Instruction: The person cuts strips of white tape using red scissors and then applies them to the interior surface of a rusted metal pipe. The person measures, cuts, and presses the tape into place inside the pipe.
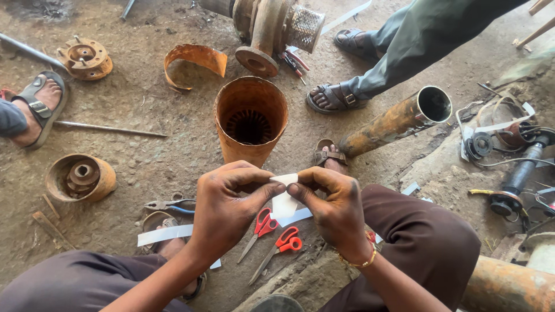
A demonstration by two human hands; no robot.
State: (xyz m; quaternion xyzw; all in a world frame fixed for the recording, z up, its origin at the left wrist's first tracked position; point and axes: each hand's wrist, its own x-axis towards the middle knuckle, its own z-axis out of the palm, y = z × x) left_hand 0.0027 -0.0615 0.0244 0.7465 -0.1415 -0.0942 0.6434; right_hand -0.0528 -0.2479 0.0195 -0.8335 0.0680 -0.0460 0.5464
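Observation:
My left hand (228, 202) and my right hand (332, 205) meet in front of me, both pinching a small white paper strip (283, 199) between thumb and fingers. The strip hangs folded between the two hands. Just beyond them a rusty upright cylinder (250, 118) with a slotted core inside stands on the dirt floor. Under my hands lie two scissors with red handles (277, 234) and longer white strips (165, 234).
Pliers with blue grips (167, 205) lie left of my hand. Rusty parts lie about: a round housing (81, 178), a flange (85, 58), a curved sheet (193, 63), a pipe (399, 120), a thin rod (110, 129). Other people's sandalled feet (335, 97) stand nearby.

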